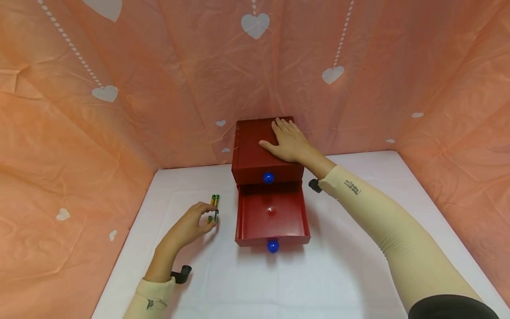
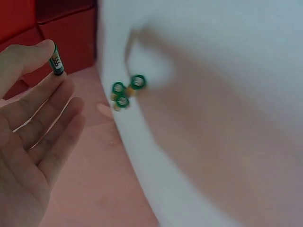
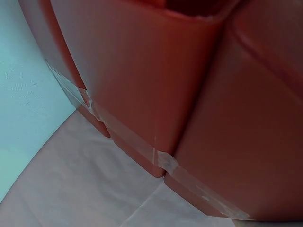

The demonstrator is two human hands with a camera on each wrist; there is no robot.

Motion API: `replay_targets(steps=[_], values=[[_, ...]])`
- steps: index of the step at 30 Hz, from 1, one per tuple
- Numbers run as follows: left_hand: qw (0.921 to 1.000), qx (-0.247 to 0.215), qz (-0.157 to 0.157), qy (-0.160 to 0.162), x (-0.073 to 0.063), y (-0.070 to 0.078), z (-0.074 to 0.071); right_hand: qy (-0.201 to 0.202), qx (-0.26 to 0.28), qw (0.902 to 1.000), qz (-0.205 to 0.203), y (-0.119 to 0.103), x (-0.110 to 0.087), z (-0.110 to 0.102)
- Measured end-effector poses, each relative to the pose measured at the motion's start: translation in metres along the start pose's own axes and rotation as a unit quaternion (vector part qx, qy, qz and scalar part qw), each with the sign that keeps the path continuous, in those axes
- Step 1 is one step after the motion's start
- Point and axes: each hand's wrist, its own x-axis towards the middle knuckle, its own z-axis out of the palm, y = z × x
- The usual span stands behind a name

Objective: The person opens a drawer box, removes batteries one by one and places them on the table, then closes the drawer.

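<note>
My left hand point(image 1: 194, 225) pinches a small green battery point(image 2: 57, 61) upright between thumb and index fingertip, its other fingers extended. Close by, three more green-and-gold batteries point(image 2: 122, 90) stand together on the white table, partly behind the hand in the head view. My right hand point(image 1: 290, 142) rests with fingers spread on top of a red two-drawer box point(image 1: 253, 144). The box's lower drawer point(image 1: 255, 221) is pulled out, with nothing seen inside, while the upper one is closed. Only the box's red side point(image 3: 137, 85) shows in the right wrist view; the hand is outside it.
Round blue knobs mark the upper drawer front point(image 1: 251, 176) and the lower one. The box stands at the back of the white table point(image 1: 223, 283), against a pink-orange cloth point(image 1: 191, 88) with white hearts. Clear tape point(image 3: 132, 137) runs along the box's side.
</note>
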Motion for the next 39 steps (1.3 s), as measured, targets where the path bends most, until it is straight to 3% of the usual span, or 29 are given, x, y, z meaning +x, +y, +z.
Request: replay_targets(steps=[14,39], values=[[0.9995,0.031,0.009,-0.008,0.001,-0.021,0.011,-0.001,0.006,1.0000,0.000,0.002,0.000,0.001],[0.9980,0.042,-0.033,-0.033,0.002,-0.030,0.017,-0.001,0.000,1.0000,-0.005,0.001,-0.001,-0.001]])
